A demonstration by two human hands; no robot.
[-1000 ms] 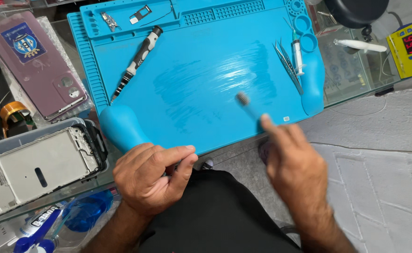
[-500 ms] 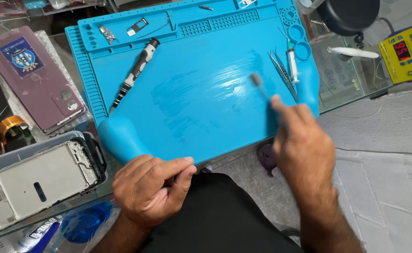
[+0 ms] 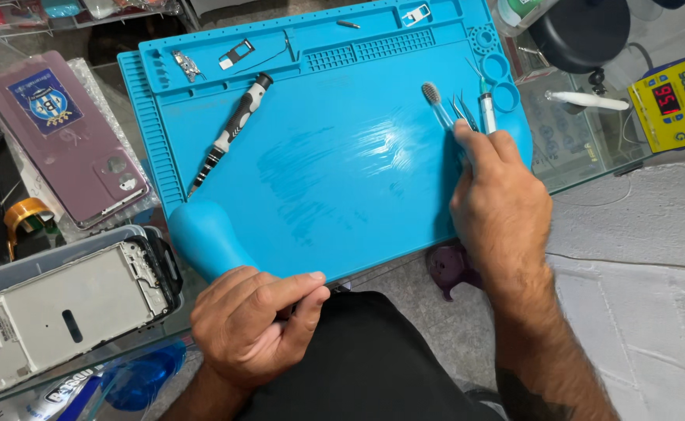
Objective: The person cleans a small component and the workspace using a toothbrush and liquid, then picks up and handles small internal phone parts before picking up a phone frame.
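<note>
Brush (image 3: 432, 95), small, clear-handled, grey-bristled: held in the right hand (image 3: 502, 206), with the head projecting just beyond the fingertips and lying on or just above the right part of the blue work mat (image 3: 319, 179).

Items, left to right:

- Purple phone back cover (image 3: 69, 140) and a roll of amber tape (image 3: 23, 214), both well left of either hand.
- Bare phone frame (image 3: 61, 312) in a grey tray, just left of the left hand's knuckles.
- Left hand (image 3: 253, 323): fingers curled into a loose fist at the mat's near edge, thumb pressed along the index finger. Whether anything is pinched inside cannot be told.
- Precision screwdriver (image 3: 229, 132), black and silver, lying slantwise on the mat, well beyond the left fingers.
- Pale streaks on the mat's middle, between the two hands.
- Right hand: fingers closed together round the brush handle; the grip itself is hidden behind the back of the hand.
- Tweezers (image 3: 465, 113) and a syringe (image 3: 486, 113), just beyond the right fingertips, beside the brush.
- White pen-shaped tool (image 3: 588, 100) and a yellow unit with a red display (image 3: 674, 101), off the mat, right of the right hand.

Step in hand, by judgement: brushing the mat's surface, currently at its right side. A further stroke calls for keeping the bristles clear of the tweezers and syringe.
</note>
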